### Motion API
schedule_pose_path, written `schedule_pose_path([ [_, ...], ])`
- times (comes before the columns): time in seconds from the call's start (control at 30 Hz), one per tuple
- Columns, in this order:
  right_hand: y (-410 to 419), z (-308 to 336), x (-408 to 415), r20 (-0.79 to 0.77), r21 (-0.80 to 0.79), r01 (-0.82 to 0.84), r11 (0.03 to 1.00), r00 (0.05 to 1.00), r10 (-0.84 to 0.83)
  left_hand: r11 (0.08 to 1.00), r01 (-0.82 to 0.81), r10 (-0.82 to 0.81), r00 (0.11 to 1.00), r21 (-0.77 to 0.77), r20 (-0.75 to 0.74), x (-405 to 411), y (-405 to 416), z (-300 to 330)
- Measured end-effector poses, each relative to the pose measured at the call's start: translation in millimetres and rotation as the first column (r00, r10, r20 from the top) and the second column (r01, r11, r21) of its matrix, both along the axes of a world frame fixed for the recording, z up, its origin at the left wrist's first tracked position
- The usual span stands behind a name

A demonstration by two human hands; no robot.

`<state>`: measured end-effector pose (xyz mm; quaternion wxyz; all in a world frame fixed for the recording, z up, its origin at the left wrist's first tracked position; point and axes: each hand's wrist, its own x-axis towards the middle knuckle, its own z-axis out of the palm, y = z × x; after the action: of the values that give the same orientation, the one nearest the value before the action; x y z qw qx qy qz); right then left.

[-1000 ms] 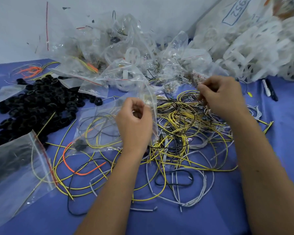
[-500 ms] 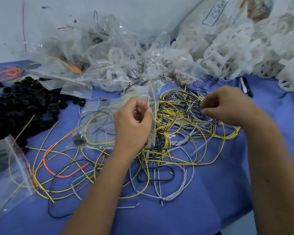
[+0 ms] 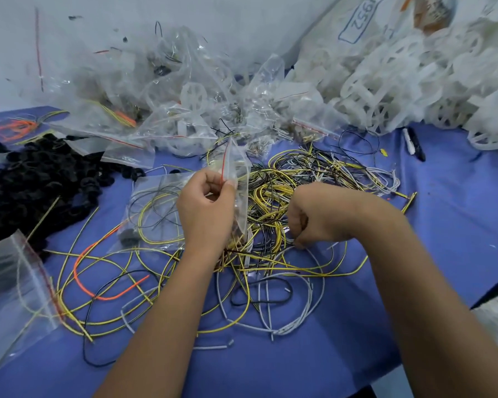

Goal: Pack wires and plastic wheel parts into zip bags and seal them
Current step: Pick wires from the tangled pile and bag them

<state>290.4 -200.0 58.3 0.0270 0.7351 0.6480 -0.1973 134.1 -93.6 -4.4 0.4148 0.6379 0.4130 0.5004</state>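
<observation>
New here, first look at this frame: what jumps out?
The tangle of yellow, black and white wires sprawled over the middle of the blue table, with both hands in it: the left hand pinches a clear zip bag upright while the right hand reaches down into the wires. Then the black ring parts heaped at left and the white plastic wheels piled at the back right.

Blue-covered table (image 3: 457,225) against plain pale wall (image 3: 98,38); soft, even light
</observation>
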Motion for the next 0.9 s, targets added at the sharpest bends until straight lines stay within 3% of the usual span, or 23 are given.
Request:
schedule_pose_path([
  [0.27, 3.1, 16.9, 19.3, -0.149, -0.005, 0.011, 1.0, 0.989, -0.012, 0.99, -0.007, -0.001, 0.998, -0.144, -0.057, -2.0, 7.3, -4.4],
  [0.5, 9.0, 27.3, 18.8, -0.178, 0.164, 0.084, 0.983, 0.983, -0.055, 0.988, -0.01, 0.002, 0.998, -0.154, -0.056, -1.8, 4.6, -2.6],
  [0.63, 0.0, 44.7, 27.9, -0.359, 0.306, 0.096, 0.947, 0.933, 0.022, 0.99, -0.008, -0.003, 0.997, -0.144, -0.077, -2.5, 4.2, -2.6],
  [0.7, -0.9, 52.2, 31.1, -0.532, 0.424, 0.176, 0.889, 0.842, 0.087, 0.989, -0.014, 0.001, 0.996, -0.15, -0.088, -2.1, 3.7, -1.9],
  [0.8, 13.3, 50.8, 25.8, -0.762, 0.494, 0.418, 0.762, 0.63, 0.149, 0.99, -0.025, 0.013, 0.996, -0.138, -0.087, -1.6, 2.3, -1.4],
  [0.87, 29.4, 43.2, 13.8, -0.886, 0.41, 0.591, 0.695, 0.438, 0.151, 0.993, -0.038, 0.032, 0.998, -0.112, -0.061, -0.8, 0.3, -0.7],
  [0.9, 37.0, 38.6, 6.2, -0.942, 0.323, 0.652, 0.686, 0.294, 0.163, 0.995, -0.053, 0.049, 0.998, -0.088, -0.046, -0.3, -0.9, -0.3],
])
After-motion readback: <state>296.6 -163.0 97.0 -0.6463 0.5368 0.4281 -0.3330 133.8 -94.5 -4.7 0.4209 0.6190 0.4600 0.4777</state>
